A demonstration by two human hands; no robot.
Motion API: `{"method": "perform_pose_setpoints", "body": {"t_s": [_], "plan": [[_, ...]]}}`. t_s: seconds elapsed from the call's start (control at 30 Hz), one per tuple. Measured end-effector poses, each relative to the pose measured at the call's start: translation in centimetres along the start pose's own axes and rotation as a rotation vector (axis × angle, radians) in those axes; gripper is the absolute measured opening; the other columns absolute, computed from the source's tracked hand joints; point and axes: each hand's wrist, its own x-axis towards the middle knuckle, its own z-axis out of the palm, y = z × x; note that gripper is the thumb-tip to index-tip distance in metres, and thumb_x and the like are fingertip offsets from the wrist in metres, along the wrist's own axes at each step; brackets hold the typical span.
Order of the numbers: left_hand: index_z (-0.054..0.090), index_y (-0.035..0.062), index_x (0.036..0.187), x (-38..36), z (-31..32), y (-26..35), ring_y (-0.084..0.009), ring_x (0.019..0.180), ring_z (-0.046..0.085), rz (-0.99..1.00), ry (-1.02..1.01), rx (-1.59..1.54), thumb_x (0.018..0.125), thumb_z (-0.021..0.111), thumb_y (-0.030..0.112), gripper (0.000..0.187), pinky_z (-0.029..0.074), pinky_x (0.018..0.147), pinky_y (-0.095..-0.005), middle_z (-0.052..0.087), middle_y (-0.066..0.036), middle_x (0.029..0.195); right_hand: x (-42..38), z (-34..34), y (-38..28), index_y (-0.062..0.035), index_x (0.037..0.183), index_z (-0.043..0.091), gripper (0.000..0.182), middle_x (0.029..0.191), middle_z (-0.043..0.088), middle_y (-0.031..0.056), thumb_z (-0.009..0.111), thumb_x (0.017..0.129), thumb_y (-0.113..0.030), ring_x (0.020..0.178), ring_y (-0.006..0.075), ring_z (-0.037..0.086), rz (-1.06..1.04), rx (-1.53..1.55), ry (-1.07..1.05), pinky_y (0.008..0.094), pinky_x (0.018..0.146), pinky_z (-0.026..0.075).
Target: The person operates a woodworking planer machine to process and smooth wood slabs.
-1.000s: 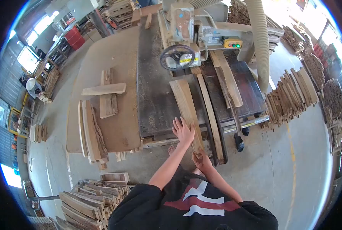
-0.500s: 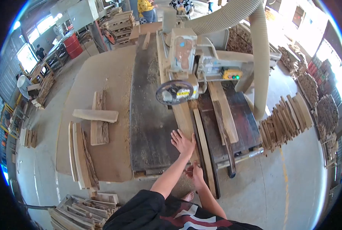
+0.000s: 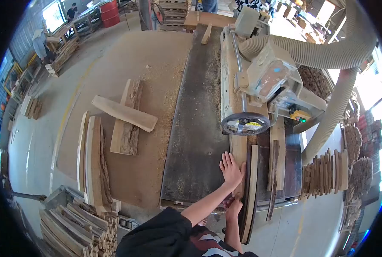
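Note:
A long pale wooden board (image 3: 239,147) lies on the dark machine table, its far end running under the saw-like machine (image 3: 274,77) with a black handwheel (image 3: 245,124). My left hand (image 3: 232,170) rests flat on the board, fingers spread, just short of the handwheel. Behind it, my right hand (image 3: 233,206) closes around the board's near end; its fingertips are partly hidden. Right of the board runs a dark guide rail (image 3: 245,197) with a pale wood strip (image 3: 253,171) alongside. The blade is hidden by the machine.
Bark-edged boards (image 3: 278,160) lie right of the rail. More planks (image 3: 124,113) lie on the brown side table (image 3: 152,55). A crate of offcuts (image 3: 71,227) stands at lower left, stacked wood (image 3: 326,173) at right. A thick hose (image 3: 315,51) curves overhead. People stand in the background.
My view has turned, so the machine and table appear farther right. Both hands and the board have moved slightly forward, closer to the handwheel.

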Motion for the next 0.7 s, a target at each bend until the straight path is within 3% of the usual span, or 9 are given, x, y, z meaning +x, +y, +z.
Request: {"method": "perform_pose_setpoints", "body": {"t_s": [0.07,0.13,0.2,0.23,0.3,0.47,0.57,0.7], "plan": [[0.028,-0.0096,0.151,0.0,-0.4,-0.4,-0.0412,0.151,0.019,0.011,-0.016,-0.033,0.094,0.058,0.052,0.089,0.018,0.119,-0.0567,0.027,-0.028,0.159,0.0,-0.1,0.2,-0.0066,0.077,0.055,0.051,0.056,0.048,0.0025,0.056,0.101,-0.052,0.049,0.0198,0.058,-0.045,0.019,0.025,0.0316,0.044,0.043],[0.026,-0.0096,0.152,-0.1,-1.1,-0.4,-0.0416,0.152,0.017,0.021,-0.044,-0.084,0.094,0.059,0.050,0.089,0.017,0.119,-0.0568,0.023,-0.028,0.160,0.0,-0.2,-0.7,-0.0056,0.075,0.052,0.047,0.058,0.047,0.0042,0.058,0.101,-0.044,0.049,0.0187,0.053,0.067,-0.034,0.033,0.0348,0.049,0.052],[0.026,-0.0095,0.152,-0.1,-1.8,-0.5,-0.0432,0.151,0.016,0.062,-0.047,-0.082,0.095,0.059,0.047,0.087,0.017,0.119,-0.0569,0.022,-0.029,0.161,1.2,-1.2,0.3,-0.0075,0.077,0.053,0.043,0.061,0.049,0.0039,0.060,0.100,-0.043,0.053,0.0163,0.051,0.079,0.121,-0.055,0.0373,0.054,0.054],[0.025,-0.0097,0.152,-0.4,-1.6,-0.6,-0.0439,0.151,0.016,0.067,-0.038,-0.086,0.095,0.059,0.046,0.086,0.017,0.119,-0.0571,0.023,-0.029,0.160,2.1,-2.0,1.1,-0.0137,0.081,0.055,0.032,0.068,0.050,-0.0003,0.058,0.100,-0.039,0.059,0.0152,0.049,0.106,0.125,-0.092,0.0355,0.061,0.050],[0.025,-0.0100,0.152,-0.1,-0.8,-0.6,-0.0442,0.151,0.016,0.083,-0.014,-0.085,0.096,0.058,0.046,0.086,0.017,0.119,-0.0570,0.023,-0.029,0.160,1.1,-1.7,0.5,-0.0160,0.083,0.054,0.033,0.068,0.052,-0.0006,0.061,0.099,-0.045,0.058,0.0123,0.051,0.078,0.081,-0.089,0.0344,0.060,0.052],[0.026,-0.0074,0.153,-0.6,0.7,-1.2,-0.0424,0.151,0.017,0.115,-0.005,-0.023,0.097,0.055,0.053,0.087,0.017,0.119,-0.0562,0.024,-0.027,0.160,1.2,-2.3,0.3,-0.0105,0.085,0.059,0.048,0.062,0.053,-0.0004,0.059,0.097,-0.057,0.053,0.0149,0.058,0.134,-0.019,-0.148,0.0318,0.052,0.052],[0.028,-0.0036,0.154,-0.8,1.0,-0.5,-0.0411,0.151,0.017,0.071,-0.006,0.030,0.097,0.053,0.058,0.088,0.017,0.119,-0.0554,0.024,-0.026,0.161,1.5,-2.5,0.4,-0.0079,0.084,0.060,0.053,0.058,0.050,-0.0008,0.057,0.098,-0.059,0.051,0.0170,0.059,0.128,0.013,-0.182,0.0297,0.049,0.051],[0.035,-0.0045,0.150,-2.7,2.3,-0.3,-0.0415,0.150,0.021,-0.013,0.091,0.095,0.097,0.053,0.060,0.085,0.023,0.117,-0.0557,0.029,-0.027,0.158,1.6,-2.3,0.0,-0.0053,0.080,0.061,0.048,0.056,0.049,0.0009,0.052,0.102,-0.047,0.048,0.0182,0.057,0.169,0.038,-0.162,0.0306,0.044,0.045]]}}
